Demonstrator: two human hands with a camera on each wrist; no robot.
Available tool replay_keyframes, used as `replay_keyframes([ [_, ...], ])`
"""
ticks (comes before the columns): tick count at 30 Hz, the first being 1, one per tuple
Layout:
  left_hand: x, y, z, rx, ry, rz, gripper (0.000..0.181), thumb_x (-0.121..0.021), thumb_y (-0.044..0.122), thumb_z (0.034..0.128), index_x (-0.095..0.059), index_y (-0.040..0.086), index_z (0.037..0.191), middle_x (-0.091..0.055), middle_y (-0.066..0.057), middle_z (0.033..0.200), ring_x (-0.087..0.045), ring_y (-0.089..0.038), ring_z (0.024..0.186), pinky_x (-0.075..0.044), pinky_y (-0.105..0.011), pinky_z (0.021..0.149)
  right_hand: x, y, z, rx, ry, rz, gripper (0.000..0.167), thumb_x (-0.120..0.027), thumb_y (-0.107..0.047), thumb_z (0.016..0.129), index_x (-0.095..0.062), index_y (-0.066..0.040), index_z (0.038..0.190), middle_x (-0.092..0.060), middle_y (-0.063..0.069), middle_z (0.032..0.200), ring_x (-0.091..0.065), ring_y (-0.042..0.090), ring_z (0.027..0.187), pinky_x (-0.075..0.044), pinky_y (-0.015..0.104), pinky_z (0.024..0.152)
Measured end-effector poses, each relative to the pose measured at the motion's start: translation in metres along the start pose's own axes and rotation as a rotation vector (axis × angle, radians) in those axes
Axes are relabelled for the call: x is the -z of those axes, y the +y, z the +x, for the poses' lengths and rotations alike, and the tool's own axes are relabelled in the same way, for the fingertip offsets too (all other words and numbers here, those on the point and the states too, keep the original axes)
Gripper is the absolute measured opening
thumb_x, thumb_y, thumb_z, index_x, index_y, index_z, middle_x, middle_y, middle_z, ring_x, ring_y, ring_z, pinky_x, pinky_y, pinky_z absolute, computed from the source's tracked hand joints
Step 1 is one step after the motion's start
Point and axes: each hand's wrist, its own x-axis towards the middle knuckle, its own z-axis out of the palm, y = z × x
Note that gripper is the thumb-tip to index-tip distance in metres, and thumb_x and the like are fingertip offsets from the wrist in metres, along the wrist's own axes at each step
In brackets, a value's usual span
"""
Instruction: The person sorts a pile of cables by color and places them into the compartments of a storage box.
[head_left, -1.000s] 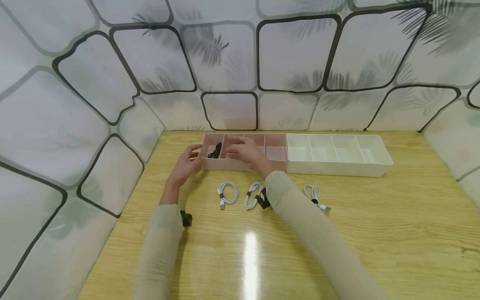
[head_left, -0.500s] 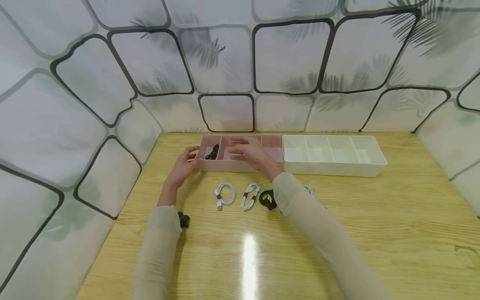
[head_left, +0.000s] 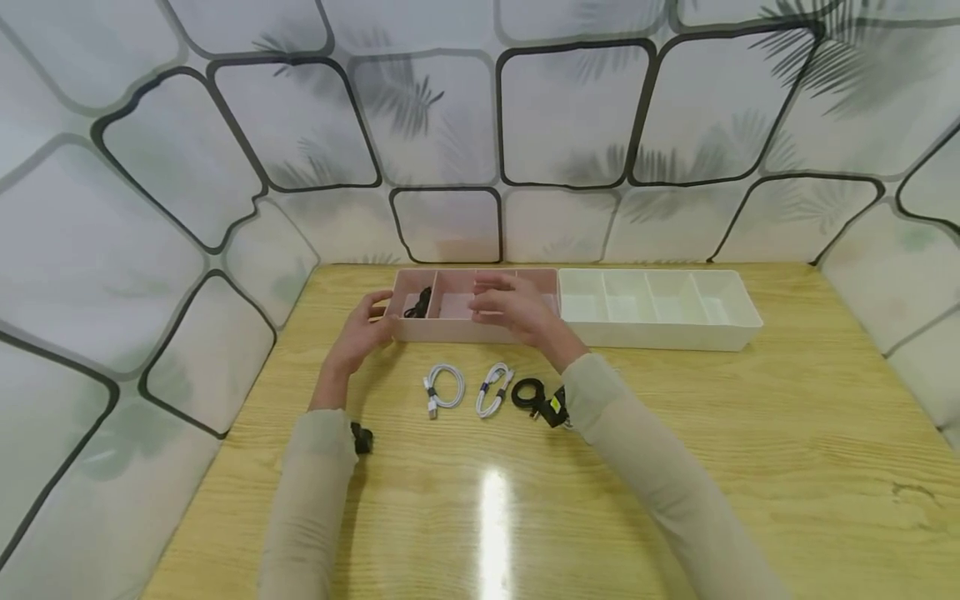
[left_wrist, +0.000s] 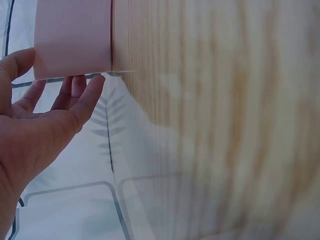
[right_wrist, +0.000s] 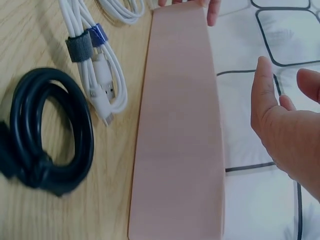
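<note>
A pink divided box (head_left: 450,332) stands against the left end of a white one (head_left: 652,335). A small black cable (head_left: 422,303) lies in its leftmost compartment. The left hand (head_left: 363,335) touches the pink box's left end, fingers spread and bent lightly at its edge; in the left wrist view the left hand (left_wrist: 45,120) has fingertips at the pink end wall (left_wrist: 72,37). Above the middle compartments hovers the right hand (head_left: 517,310), fingers extended, holding nothing visible. The right wrist view shows the right hand (right_wrist: 287,120) beyond the pink box (right_wrist: 180,125), not touching it.
In front of the boxes lie two coiled white cables (head_left: 446,387) (head_left: 495,390) and a black coiled cable (head_left: 528,393) with a black plug (head_left: 555,407). Part of something white shows beside the right sleeve. Patterned fabric (head_left: 450,117) rises behind the table (head_left: 420,500).
The right hand has moved right over the pink box, and its sleeve now uncovers the black coiled cable while covering the rightmost white one. The left hand still touches the box's end.
</note>
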Motion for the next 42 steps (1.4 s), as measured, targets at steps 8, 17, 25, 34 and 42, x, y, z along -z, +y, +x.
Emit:
replay_keyframes([
  [8,-0.001,0.002,-0.004,0.004,-0.006,0.005,0.06,-0.049,0.012,0.1017,-0.025,0.005,0.156,-0.031,-0.035,0.148,-0.04,-0.048,0.131,-0.04,-0.061,0.1,0.017,-0.009,-0.015,0.032,-0.027,-0.005,0.056,-0.052,0.005,0.097,-0.035,0.006,0.15,-0.034,0.026,0.154,-0.044,0.044,0.132,-0.053,0.037,0.094],
  [17,-0.003,0.001,-0.001,0.015,0.019,0.001,0.061,-0.049,0.011,0.0995,-0.026,0.003,0.155,-0.035,-0.035,0.146,-0.044,-0.043,0.125,-0.046,-0.052,0.093,0.042,-0.007,-0.036,0.039,0.009,-0.038,0.056,-0.054,0.005,0.097,-0.037,0.002,0.15,-0.037,0.028,0.149,-0.053,0.038,0.123,-0.05,0.041,0.098],
  [25,-0.005,0.004,0.0,0.048,0.055,0.03,0.06,-0.051,0.014,0.097,-0.032,0.006,0.153,-0.038,-0.032,0.145,-0.047,-0.04,0.122,-0.049,-0.047,0.09,0.055,0.001,-0.047,0.025,0.024,-0.064,0.058,-0.055,0.005,0.096,-0.033,0.006,0.15,-0.037,0.028,0.147,-0.062,0.02,0.103,-0.052,0.037,0.096],
  [34,-0.006,0.014,-0.004,0.072,0.047,-0.013,0.061,-0.048,0.009,0.0982,-0.027,0.004,0.155,-0.033,-0.036,0.146,-0.044,-0.044,0.122,-0.045,-0.054,0.095,0.07,0.011,-0.063,0.011,-0.003,-0.157,0.053,-0.058,0.0,0.097,-0.038,0.009,0.145,-0.043,0.029,0.141,-0.065,0.019,0.102,-0.054,0.037,0.091],
  [42,-0.011,0.037,-0.019,0.091,0.037,-0.035,0.059,-0.045,0.005,0.0985,-0.026,-0.002,0.153,-0.032,-0.039,0.145,-0.043,-0.046,0.122,-0.04,-0.059,0.1,0.084,0.019,-0.078,-0.028,-0.065,-0.221,0.05,-0.056,0.002,0.097,-0.038,0.012,0.143,-0.041,0.033,0.139,-0.065,0.018,0.098,-0.056,0.036,0.086],
])
